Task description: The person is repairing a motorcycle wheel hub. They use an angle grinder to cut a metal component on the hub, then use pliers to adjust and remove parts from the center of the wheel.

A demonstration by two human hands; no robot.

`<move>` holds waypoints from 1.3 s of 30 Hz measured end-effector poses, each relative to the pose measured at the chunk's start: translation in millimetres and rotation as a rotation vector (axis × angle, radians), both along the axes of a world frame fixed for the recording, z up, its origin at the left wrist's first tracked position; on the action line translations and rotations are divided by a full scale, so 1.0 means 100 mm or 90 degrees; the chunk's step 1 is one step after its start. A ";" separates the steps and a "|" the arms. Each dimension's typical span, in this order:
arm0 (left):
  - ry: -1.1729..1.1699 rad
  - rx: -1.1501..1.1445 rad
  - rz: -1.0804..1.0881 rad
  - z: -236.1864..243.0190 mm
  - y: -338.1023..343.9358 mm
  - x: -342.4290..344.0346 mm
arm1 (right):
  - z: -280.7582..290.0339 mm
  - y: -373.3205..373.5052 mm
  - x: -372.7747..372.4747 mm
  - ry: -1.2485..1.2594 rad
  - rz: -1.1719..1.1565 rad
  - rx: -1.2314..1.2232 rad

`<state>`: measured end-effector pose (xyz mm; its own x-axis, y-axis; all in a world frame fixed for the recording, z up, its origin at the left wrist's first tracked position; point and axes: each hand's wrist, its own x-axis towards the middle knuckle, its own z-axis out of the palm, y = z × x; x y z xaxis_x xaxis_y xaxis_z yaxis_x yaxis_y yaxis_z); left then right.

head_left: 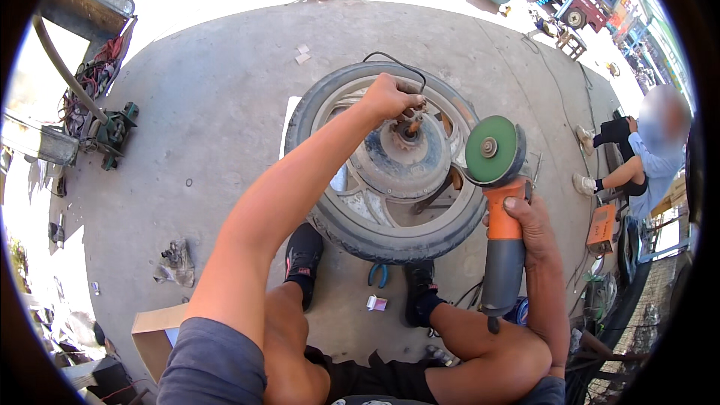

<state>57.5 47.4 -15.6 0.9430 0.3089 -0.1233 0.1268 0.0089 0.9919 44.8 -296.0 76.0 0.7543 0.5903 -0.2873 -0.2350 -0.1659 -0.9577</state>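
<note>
A motorcycle wheel (pixel 341 229) with tyre and grey spoked rim lies flat on the concrete in front of my feet. My left hand (pixel 388 96) reaches over it, its fingers closed on a small part at the rusty hub (pixel 405 151). My right hand (pixel 529 219) grips an orange and grey angle grinder (pixel 501 244) by its body. The grinder's green disc (pixel 491 150) hangs just over the right side of the rim, face up. A black cable (pixel 396 60) loops past the tyre's far edge.
Blue-handled pliers (pixel 379 274) and a small white packet (pixel 376 303) lie between my shoes. A rag (pixel 176 262) and a cardboard box (pixel 154 334) sit at left. A green machine (pixel 112 131) stands far left. Another person (pixel 645 157) sits at right. Vehicles are parked beyond.
</note>
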 end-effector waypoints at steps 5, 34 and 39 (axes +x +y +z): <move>-0.115 0.146 0.238 -0.02 -0.02 -0.31 | -0.01 0.20 -0.07 0.000 0.031 -0.008; 0.080 -0.136 -0.145 0.27 -1.84 -1.95 | -0.42 0.66 -0.48 -0.002 0.078 0.039; 0.099 -0.125 -0.101 0.29 -1.83 -1.94 | -0.51 0.75 -0.48 -0.045 0.065 0.139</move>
<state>-136.2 -135.9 13.0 0.9428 0.1153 -0.3128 0.2920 0.1671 0.9417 -3.0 -221.0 25.1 0.7010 0.7070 -0.0938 -0.1595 0.0272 -0.9868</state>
